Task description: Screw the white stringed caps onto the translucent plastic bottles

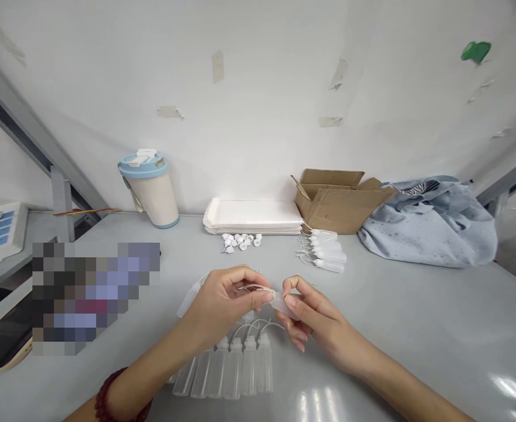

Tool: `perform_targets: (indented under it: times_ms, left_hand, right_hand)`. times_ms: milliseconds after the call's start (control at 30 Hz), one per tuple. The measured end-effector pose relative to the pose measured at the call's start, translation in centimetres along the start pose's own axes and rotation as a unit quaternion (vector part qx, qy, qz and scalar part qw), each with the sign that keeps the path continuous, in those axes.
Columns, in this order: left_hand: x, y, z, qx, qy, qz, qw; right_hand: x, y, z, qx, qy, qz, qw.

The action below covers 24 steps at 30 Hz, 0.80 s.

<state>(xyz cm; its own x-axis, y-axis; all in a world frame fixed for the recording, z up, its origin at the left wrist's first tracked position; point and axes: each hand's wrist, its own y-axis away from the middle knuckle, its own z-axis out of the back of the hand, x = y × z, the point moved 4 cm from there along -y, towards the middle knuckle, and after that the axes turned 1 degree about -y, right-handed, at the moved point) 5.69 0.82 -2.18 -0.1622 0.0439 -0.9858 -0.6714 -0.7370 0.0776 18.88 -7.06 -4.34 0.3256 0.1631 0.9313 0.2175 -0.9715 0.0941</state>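
Between my two hands is a small translucent squeeze bottle (281,303) with a thin clear strap at its neck. My left hand (229,293) is closed, thumb and finger pinching the neck end. On the other side, my right hand (317,316) grips the bottle's body. Below my hands, several similar capless bottles (236,369) lie side by side, their straps curling from the necks. Another bottle (188,300) lies partly hidden behind my left hand. Farther back sits a pile of small white caps (242,241), some with thin needle-like tips.
More small bottles (328,253) lie at the back right, before an open cardboard box (346,208). Stacked white trays (255,215) stand by the wall. A cup with a blue lid (150,190) is at the back left, a blue-grey cloth (429,228) at the right. A pixelated patch covers the left.
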Motion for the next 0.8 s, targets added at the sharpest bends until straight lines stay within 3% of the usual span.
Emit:
perform_targets:
  times_ms: [100, 300, 567, 800]
  left_hand:
    - [0.24, 0.07, -0.08, -0.010, 0.002, 0.009, 1.000]
    - [0.22, 0.08, -0.06, 0.005, 0.020, -0.010, 1.000]
    - [0.01, 0.03, -0.21, 0.024, 0.049, -0.033, 0.998]
    - [-0.25, 0.06, -0.25, 0.042, -0.067, 0.027, 0.997]
  right_hand:
    - [0.03, 0.00, 0.04, -0.008, 0.021, -0.002, 1.000]
    - [-0.23, -0.05, 0.23, -0.007, -0.042, -0.057, 0.997]
    - [0.08, -0.10, 0.05, -0.010, -0.082, -0.058, 0.995]
    - [0.03, -0.09, 0.08, -0.009, -0.059, -0.053, 0.997]
